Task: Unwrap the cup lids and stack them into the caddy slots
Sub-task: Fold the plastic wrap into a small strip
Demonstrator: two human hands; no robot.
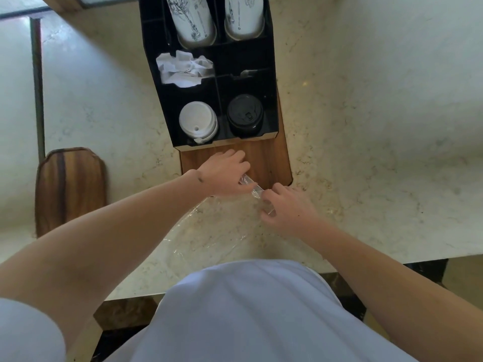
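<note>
Both the left hand [225, 173] and the right hand [283, 208] pinch clear wrap [254, 190], seemingly empty between their fingers. Beyond the fingertips, the caddy [271, 74] holds one white lid stack [198, 124] and one black [245, 114].

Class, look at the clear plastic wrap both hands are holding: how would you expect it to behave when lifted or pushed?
The clear plastic wrap is probably floppy: it lies crumpled and flat on the marble counter. It looks thin and see-through, so likely very light and apt to slide or drift. Where the left hand and right hand pinch it, it bunches into a twist, suggesting it deforms rather than cracks.
</note>
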